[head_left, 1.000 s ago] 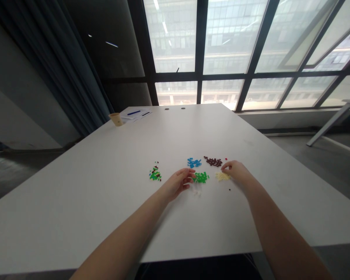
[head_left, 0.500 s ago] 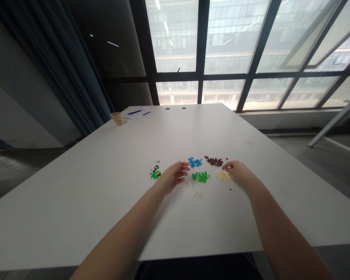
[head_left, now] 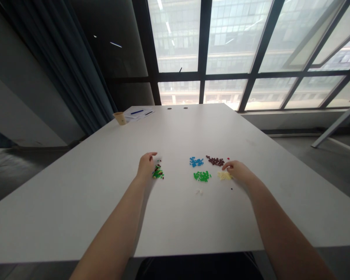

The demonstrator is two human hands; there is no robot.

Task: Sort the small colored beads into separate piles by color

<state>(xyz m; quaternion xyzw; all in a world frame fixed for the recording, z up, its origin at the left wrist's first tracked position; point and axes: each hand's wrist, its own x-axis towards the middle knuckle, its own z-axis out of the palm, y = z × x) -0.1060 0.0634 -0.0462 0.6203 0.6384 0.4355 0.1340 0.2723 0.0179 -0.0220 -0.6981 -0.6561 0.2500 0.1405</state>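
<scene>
My left hand [head_left: 146,165] is at the left edge of a mixed pile [head_left: 158,172] of small green, dark and other pieces; its index finger reaches out above the pile and the other fingers are mostly hidden. My right hand [head_left: 233,169] is beside the pale yellow pile [head_left: 224,175], fingers curled together at the tips; what they hold, if anything, is too small to name. Between the hands lie a blue pile [head_left: 196,161], a green pile [head_left: 202,176] and a dark brown pile [head_left: 216,161]. A few white pieces [head_left: 200,191] lie nearer to me.
One red piece [head_left: 228,158] lies beyond my right hand, and a dark piece [head_left: 231,189] is nearer. A beige cup [head_left: 120,118] and papers [head_left: 134,113] with pens are at the white table's far left.
My left hand has moved left, from beside the blue and green piles to the mixed pile. My right hand has stayed by the yellow pile. The view has shifted slightly.
</scene>
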